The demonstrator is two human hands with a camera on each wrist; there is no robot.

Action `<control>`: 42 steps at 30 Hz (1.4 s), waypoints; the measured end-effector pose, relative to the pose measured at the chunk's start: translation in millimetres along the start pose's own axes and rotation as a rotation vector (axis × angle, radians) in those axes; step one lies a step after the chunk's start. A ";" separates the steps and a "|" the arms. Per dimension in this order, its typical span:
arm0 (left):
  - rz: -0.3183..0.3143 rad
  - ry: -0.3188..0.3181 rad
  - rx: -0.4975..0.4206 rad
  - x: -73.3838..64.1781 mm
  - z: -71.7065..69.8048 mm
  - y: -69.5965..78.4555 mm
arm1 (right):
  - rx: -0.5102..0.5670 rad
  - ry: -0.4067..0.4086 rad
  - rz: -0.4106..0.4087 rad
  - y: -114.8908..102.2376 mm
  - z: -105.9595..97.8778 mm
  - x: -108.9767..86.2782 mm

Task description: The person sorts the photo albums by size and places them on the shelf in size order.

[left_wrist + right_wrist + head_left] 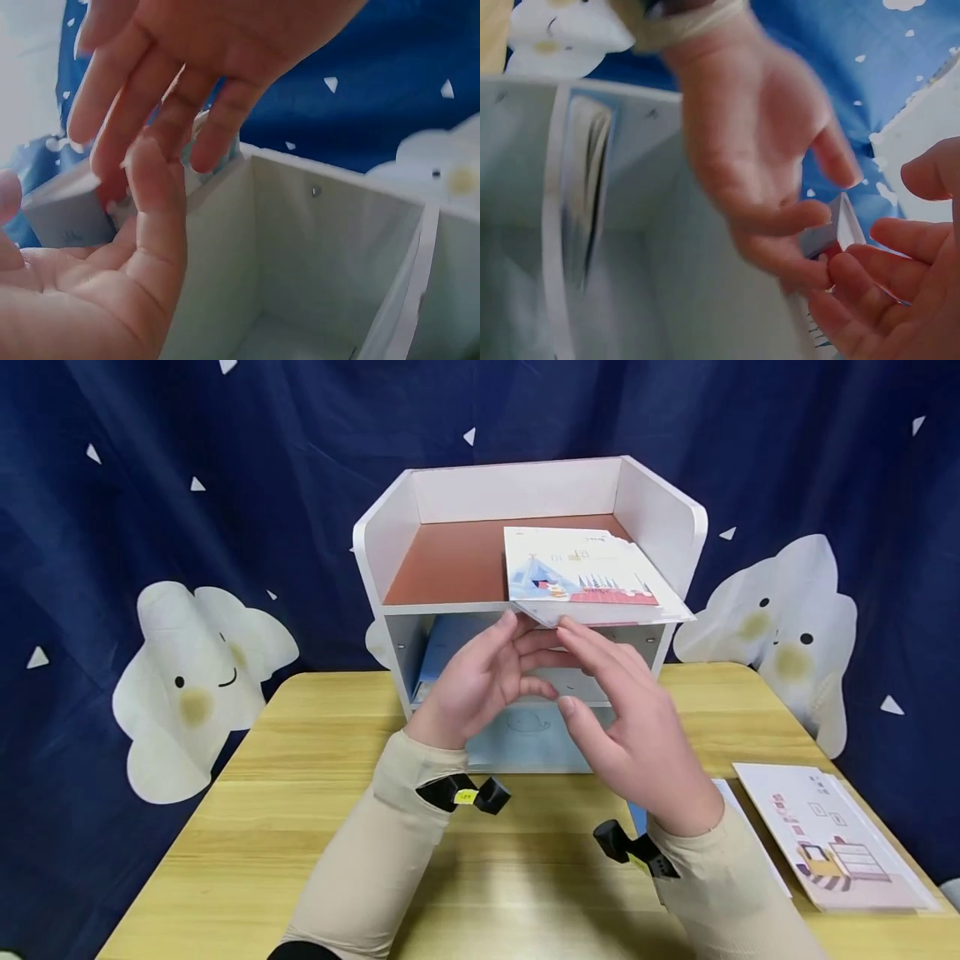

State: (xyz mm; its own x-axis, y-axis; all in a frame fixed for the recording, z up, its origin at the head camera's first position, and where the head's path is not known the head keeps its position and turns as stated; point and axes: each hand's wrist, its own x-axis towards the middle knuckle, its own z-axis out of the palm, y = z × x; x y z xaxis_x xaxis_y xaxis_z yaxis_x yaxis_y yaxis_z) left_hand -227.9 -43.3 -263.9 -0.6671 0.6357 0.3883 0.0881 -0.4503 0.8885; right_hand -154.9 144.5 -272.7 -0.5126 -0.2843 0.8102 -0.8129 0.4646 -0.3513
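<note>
A small white shelf unit (517, 493) with a brown top stands on the table. On its top lie thin picture-covered booklets (577, 568) with a clear sleeve, their front corner jutting past the front edge. My left hand (487, 681) is raised before the unit, palm up, fingers loosely bent around nothing. Facing it, my right hand (637, 714) has its fingertips just under that jutting corner; whether they touch it I cannot tell. Both wrist views show the two hands close together, the left hand (750, 150) and the right hand (217, 37) holding nothing.
A blue folder (450, 643) stands in the left of the upper compartment. More illustrated booklets (832, 835) lie on the table (247, 860) at the right, partly behind my right forearm. A dark blue curtain (300, 510) hangs behind.
</note>
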 end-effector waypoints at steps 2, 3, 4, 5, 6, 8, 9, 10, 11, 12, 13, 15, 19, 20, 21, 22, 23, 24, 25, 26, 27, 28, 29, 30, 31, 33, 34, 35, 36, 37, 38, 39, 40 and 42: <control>0.010 0.054 0.202 -5.2 2.0 0.2 | -0.021 -0.005 0.000 4.2 1.8 0.1; 0.034 0.083 0.346 -8.6 3.5 0.2 | -0.037 0.011 -0.015 5.7 2.4 0.1; 0.069 0.115 0.513 -12.6 5.5 0.0 | -0.053 0.042 -0.038 6.9 2.8 -0.4; 0.122 0.143 0.702 -17.0 7.7 -0.3 | -0.067 0.087 -0.065 7.5 2.8 -0.6; 0.188 0.172 0.890 -21.1 9.7 -1.1 | -0.085 0.141 -0.090 8.2 2.2 -1.2; 0.361 0.247 1.230 -28.3 13.0 -3.6 | -0.125 0.262 -0.130 9.3 0.3 -2.4; 0.460 0.278 1.356 -30.7 14.0 -4.9 | -0.151 0.311 -0.138 10.1 -1.0 -2.9; 0.553 0.290 1.445 -32.3 14.7 -5.8 | -0.171 0.350 -0.141 11.4 -2.1 -3.7; 0.623 0.294 1.518 -32.9 15.2 -6.7 | -0.191 0.371 -0.139 13.2 -3.1 -4.6; 0.665 0.286 1.564 -32.6 15.2 -8.0 | -0.217 0.376 -0.131 16.1 -4.1 -6.2; 0.692 0.273 1.603 -31.7 15.0 -9.2 | -0.236 0.372 -0.125 19.1 -4.7 -7.5; 0.700 0.242 1.664 -28.9 13.8 -11.9 | -0.272 0.347 -0.117 25.2 -4.9 -10.0; 0.642 0.225 1.725 -23.2 10.0 -17.2 | -0.315 0.297 -0.106 35.1 -3.8 -11.2; 0.639 0.229 1.728 -21.7 8.9 -17.9 | -0.326 0.289 -0.105 36.9 -3.7 -10.6; 0.635 0.233 1.732 -20.3 8.2 -18.1 | -0.334 0.284 -0.104 38.8 -3.6 -10.0; 0.633 0.234 1.735 -18.7 7.4 -18.4 | -0.341 0.281 -0.103 40.8 -3.6 -9.1; 0.632 0.235 1.739 -17.2 6.9 -18.5 | -0.344 0.279 -0.102 42.8 -3.4 -8.4; 0.628 0.235 1.745 -15.6 6.5 -18.6 | -0.356 0.273 -0.101 44.8 -3.4 -7.8; 0.622 0.233 1.751 -14.1 6.4 -18.6 | -0.363 0.270 -0.100 46.7 -3.1 -7.3; 0.613 0.232 1.756 -12.7 6.2 -18.9 | -0.369 0.268 -0.097 48.7 -2.5 -6.8; 0.600 0.231 1.763 -11.8 6.3 -19.1 | -0.377 0.267 -0.091 50.7 -1.7 -6.2; 0.587 0.230 1.768 -10.9 6.5 -19.5 | -0.392 0.261 -0.082 52.5 -0.9 -5.6; 0.575 0.229 1.777 -10.0 6.6 -19.9 | -0.404 0.255 -0.071 54.2 0.2 -5.1; 0.561 0.227 1.788 -9.3 6.7 -20.5 | -0.419 0.247 -0.062 55.8 1.2 -4.5; 0.547 0.226 1.802 -8.6 6.9 -21.3 | -0.426 0.244 -0.051 57.2 2.4 -3.8; 0.521 0.225 1.835 -7.3 7.1 -22.9 | -0.448 0.234 -0.032 59.7 4.0 -2.2; 0.511 0.225 1.850 -6.4 7.2 -23.6 | -0.454 0.231 -0.025 60.7 4.7 -1.5; 0.501 0.225 1.867 -5.6 7.1 -24.5 | -0.457 0.228 -0.021 61.5 5.2 -0.9; 0.491 0.225 1.878 -4.9 7.0 -25.2 | -0.460 0.227 -0.019 62.3 5.5 -0.5; 0.484 0.226 1.886 -4.3 6.9 -25.8 | -0.461 0.226 -0.017 63.0 5.8 -0.2; 0.478 0.226 1.890 -3.8 6.7 -26.3 | -0.464 0.225 -0.016 63.6 5.9 -0.1; 0.473 0.226 1.894 -3.4 6.4 -26.8 | -0.465 0.222 -0.015 64.2 6.1 -0.2; 0.469 0.226 1.895 -3.3 6.0 -27.2 | -0.466 0.216 -0.014 64.8 6.4 -0.3; 0.460 0.219 1.898 -3.7 5.0 -28.1 | -0.465 0.204 -0.012 65.9 6.8 -1.3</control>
State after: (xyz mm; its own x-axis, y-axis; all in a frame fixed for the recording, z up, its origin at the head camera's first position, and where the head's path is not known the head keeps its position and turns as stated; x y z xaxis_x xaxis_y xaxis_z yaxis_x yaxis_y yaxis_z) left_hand -224.1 -29.9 -289.1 -0.4174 0.5440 0.7279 0.6987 0.7043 -0.1257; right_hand -209.7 169.8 -300.1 -0.4020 -0.1442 0.9042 -0.5855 0.7997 -0.1328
